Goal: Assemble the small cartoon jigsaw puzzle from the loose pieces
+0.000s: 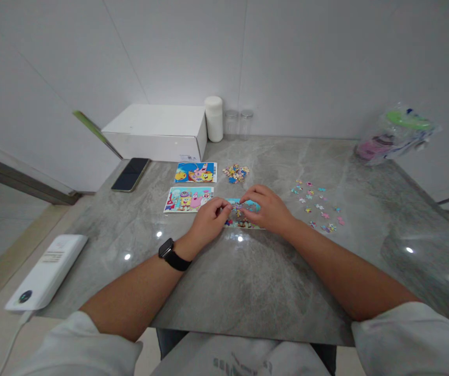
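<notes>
A jigsaw puzzle point(244, 223) with a colourful cartoon picture lies flat in front of me, partly covered by both hands. My left hand point(211, 216) rests at its left side, fingers curled and thumb against the index finger; anything between them is too small to make out. From the right, my right hand point(267, 209) reaches over the puzzle, thumb and index finger curved round what looks like a small puzzle piece point(238, 205). Scattered loose puzzle pieces point(319, 207) lie right of it. A heap of other pieces point(236, 173) sits behind the hands.
Two cartoon picture cards, an upper one point(196, 172) and a lower one point(188, 199), lie to the left. Further back stand a white box point(157, 133), a white bottle point(214, 120) and two glasses point(231, 124). A phone point(131, 174), a white device point(48, 271) and a plastic bag point(394, 136) lie near the edges.
</notes>
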Available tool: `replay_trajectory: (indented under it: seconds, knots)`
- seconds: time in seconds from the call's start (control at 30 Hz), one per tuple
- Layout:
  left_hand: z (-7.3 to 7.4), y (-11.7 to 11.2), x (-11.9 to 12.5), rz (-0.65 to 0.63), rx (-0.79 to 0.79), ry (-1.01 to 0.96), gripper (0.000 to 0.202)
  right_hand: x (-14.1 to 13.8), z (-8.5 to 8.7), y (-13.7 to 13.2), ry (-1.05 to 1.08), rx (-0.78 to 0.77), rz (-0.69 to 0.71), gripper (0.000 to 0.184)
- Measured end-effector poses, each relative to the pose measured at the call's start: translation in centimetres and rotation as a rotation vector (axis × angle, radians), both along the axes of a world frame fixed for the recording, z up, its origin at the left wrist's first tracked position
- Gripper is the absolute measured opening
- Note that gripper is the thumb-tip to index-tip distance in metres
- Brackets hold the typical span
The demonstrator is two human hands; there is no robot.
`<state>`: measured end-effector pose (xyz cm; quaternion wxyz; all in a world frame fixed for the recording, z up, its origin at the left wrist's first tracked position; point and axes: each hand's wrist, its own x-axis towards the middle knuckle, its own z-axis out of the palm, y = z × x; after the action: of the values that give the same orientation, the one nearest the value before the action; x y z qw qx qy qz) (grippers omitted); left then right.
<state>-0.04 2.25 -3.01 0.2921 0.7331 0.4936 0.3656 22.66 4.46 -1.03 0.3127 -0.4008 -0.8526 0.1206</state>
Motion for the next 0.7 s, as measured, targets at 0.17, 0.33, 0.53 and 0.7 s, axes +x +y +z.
replay_trajectory:
  seconds: [0.17,0.33,0.53,0.7]
  knots:
    - [0.1,-0.3,-0.1,-0.037,0.137,0.121,0.014,0.9,-1.2,1.0,-0.117,-0.044,-0.035,0.012]
    - [-0.1,-0.7,0.1,-0.090,0.241,0.252,0.019,0.8,-2.3,1.2,-0.183,-0.072,-0.063,0.014]
    - [-0.8,-0.8,0.1,-0.101,0.285,0.346,0.030,0.5,-2.6,1.2,-0.206,-0.069,-0.103,0.017]
    - [-1.3,-0.7,0.1,-0.117,0.272,0.379,0.033,0.3,-2.5,1.1,-0.219,-0.085,-0.122,0.016]
